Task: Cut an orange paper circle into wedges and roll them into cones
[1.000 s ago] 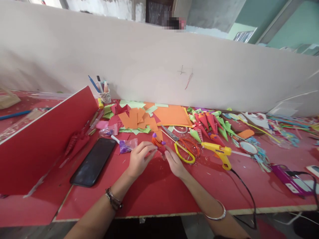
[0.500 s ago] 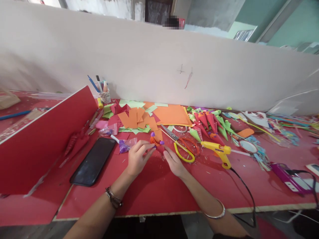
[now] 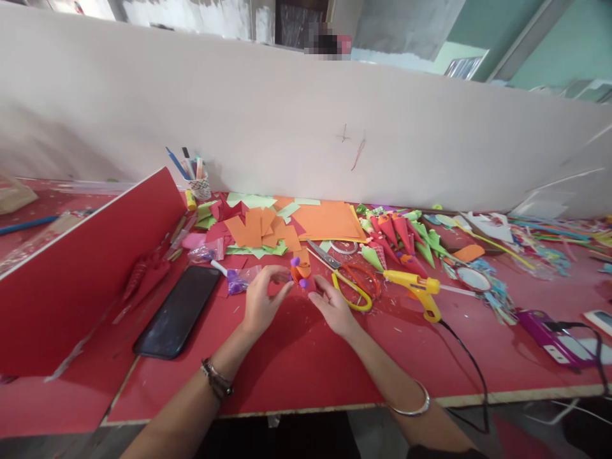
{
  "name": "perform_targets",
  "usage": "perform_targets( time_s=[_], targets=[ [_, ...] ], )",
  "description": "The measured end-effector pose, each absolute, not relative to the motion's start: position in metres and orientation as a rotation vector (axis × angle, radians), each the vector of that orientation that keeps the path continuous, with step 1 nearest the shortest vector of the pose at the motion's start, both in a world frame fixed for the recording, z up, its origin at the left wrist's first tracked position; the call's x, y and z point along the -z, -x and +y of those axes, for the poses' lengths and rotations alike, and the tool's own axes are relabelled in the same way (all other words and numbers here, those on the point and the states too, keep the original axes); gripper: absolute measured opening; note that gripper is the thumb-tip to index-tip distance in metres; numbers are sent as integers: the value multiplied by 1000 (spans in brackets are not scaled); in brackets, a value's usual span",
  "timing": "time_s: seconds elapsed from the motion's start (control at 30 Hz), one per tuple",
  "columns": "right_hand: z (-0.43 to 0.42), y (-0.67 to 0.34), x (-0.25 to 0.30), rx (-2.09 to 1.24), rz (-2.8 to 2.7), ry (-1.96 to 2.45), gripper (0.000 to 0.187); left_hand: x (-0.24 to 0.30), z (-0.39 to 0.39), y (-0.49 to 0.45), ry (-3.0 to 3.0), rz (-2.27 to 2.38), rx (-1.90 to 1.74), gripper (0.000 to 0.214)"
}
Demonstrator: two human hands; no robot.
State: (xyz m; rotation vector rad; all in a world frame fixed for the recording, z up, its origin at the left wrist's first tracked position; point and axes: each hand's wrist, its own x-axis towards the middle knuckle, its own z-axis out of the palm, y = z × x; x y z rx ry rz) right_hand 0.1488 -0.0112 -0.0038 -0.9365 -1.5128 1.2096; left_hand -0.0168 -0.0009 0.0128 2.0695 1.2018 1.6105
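1. Phone (image 3: 176,312), black, flat on red worktop (image 3: 306,370).
2. Plastic bag (image 3: 237,282), purple contents.
3. Left hand (image 3: 261,303): grip apart, beside the cone; contact cannot be told.
4. Red cone (image 3: 301,272), orange inside, purple balls; between both hands.
5. Right hand (image 3: 336,310): grip clamped on the cone.
6. Scissors (image 3: 336,266), yellow and orange handles, just beside right hand.
7. Glue gun (image 3: 414,286), yellow, farther right.

Right hand (image 3: 335,312) kinda covers the red piece (image 3: 312,281), white gadget (image 3: 601,321)'s chopped by the right edge, head (image 3: 327,42) up top's pixelated.
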Motion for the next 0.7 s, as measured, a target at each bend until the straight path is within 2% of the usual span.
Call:
perform_targets(
  time_s=[0.1, 0.23, 0.4, 0.7],
  targets=[
    [-11, -150, 6, -1167, -1624, 959, 30, -17, 0, 16, -2108, 1163, -1597, 10],
    [-11, -151, 6, -1136, -1670, 984, 25, -17, -1, 16, -2092, 1110, -1553, 11],
    [-12, -152, 4, -1310, -1589, 963, 23, -12, -2, 17, -1864, 1208, -1484, 19],
    [-13, -151, 2, -1396, -1588, 925, 20, -7, 2, 17, -1811, 1224, -1436, 15]
  ],
)
